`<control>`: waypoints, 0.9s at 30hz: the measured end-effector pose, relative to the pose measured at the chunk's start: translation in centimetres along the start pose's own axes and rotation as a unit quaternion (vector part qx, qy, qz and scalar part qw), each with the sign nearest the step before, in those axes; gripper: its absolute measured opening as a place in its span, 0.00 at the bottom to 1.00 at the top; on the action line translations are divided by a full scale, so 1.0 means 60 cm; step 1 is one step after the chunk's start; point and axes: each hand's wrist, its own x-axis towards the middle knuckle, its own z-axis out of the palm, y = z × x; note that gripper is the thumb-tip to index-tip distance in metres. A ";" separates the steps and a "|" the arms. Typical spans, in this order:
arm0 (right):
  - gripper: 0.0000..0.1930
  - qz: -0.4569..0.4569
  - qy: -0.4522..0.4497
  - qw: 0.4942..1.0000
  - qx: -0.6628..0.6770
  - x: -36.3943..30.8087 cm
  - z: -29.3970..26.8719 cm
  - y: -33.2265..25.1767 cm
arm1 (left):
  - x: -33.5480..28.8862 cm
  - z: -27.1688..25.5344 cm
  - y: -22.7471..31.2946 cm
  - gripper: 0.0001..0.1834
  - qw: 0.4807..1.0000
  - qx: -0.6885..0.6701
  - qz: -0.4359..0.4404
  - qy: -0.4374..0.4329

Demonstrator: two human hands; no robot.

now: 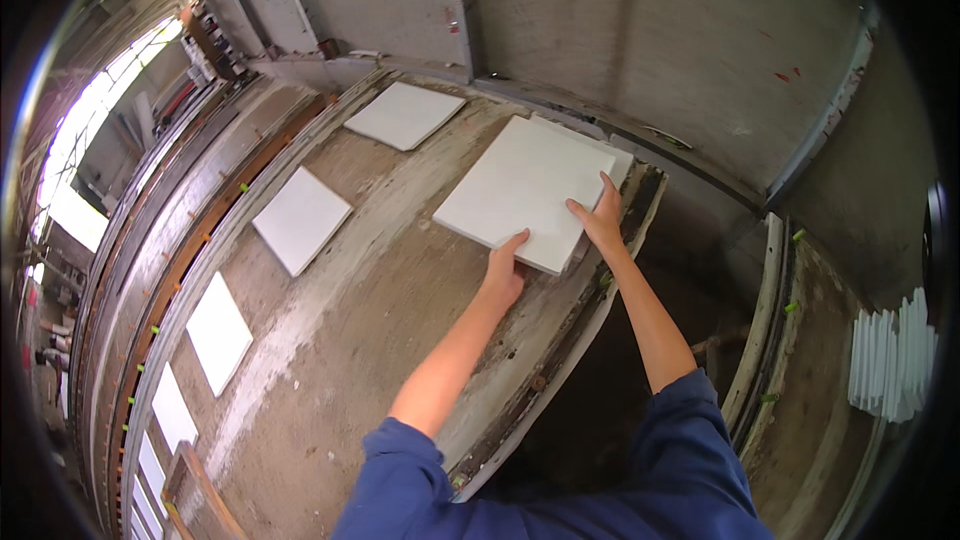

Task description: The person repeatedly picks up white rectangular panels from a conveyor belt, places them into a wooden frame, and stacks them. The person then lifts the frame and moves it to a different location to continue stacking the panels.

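Observation:
A flat white square panel [520, 180] lies on the worn tabletop, at its far right. More white sheet edges [622, 165] show beneath its right side; how many lie there is hidden. At the panel's near edge, my left hand [505, 275] grips it, thumb on top and the other fingers hidden below. My right hand [600, 220] holds the right edge, thumb on the upper face and index finger stretched along the side. Both hands touch the same panel, fairly close together near its near right corner.
Several separate white panels, one [302, 220] among them, lie in a row along the table's [350, 340] far left side. A wooden frame piece [205, 490] sits at lower left. Grey metal wall panels [640, 30] stand behind. Thin white sheets [893, 355] stand at right.

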 end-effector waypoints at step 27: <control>0.43 -0.133 -0.435 0.888 0.066 -0.446 0.392 -0.349 | -0.460 -0.444 0.163 0.41 0.818 0.089 0.287 0.490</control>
